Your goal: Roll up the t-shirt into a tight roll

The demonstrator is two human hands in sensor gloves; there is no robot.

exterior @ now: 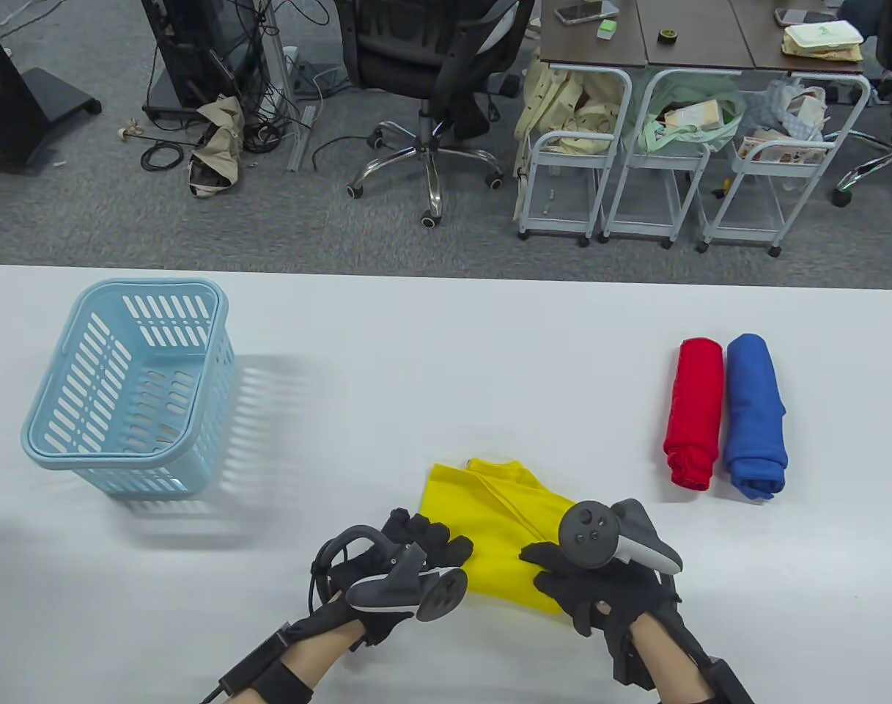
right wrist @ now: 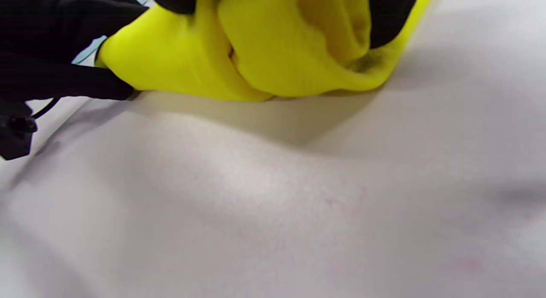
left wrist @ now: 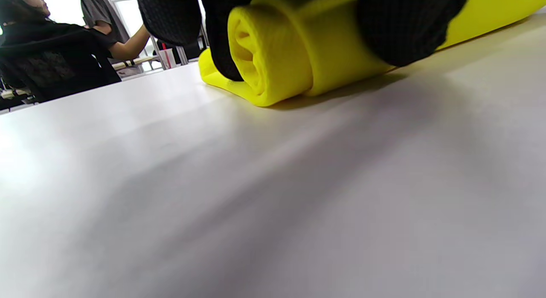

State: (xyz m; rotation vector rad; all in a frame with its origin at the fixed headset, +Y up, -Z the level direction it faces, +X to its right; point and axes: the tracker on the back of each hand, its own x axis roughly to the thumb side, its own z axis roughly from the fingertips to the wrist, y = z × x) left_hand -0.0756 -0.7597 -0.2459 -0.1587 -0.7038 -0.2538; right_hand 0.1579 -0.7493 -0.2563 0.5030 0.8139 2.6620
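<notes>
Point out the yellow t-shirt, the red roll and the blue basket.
yellow t-shirt [exterior: 489,506]: table view, on its flat unrolled part.
red roll [exterior: 695,411]: table view, mid-length of the roll.
blue basket [exterior: 50,418]: table view, on its left rim.

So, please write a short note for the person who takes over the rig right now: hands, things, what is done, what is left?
Left hand: fingers curled over the left end of the yellow t-shirt, gripping the rolled part.
Right hand: gripping the right end of the same roll.
The near edge is rolled up, as the left wrist view shows; the far part lies flat on the table.
Red roll and blue roll lie finished side by side at right. Blue basket stands at left.
Left: roll the yellow shirt away from you to its end, kept tight.
</notes>
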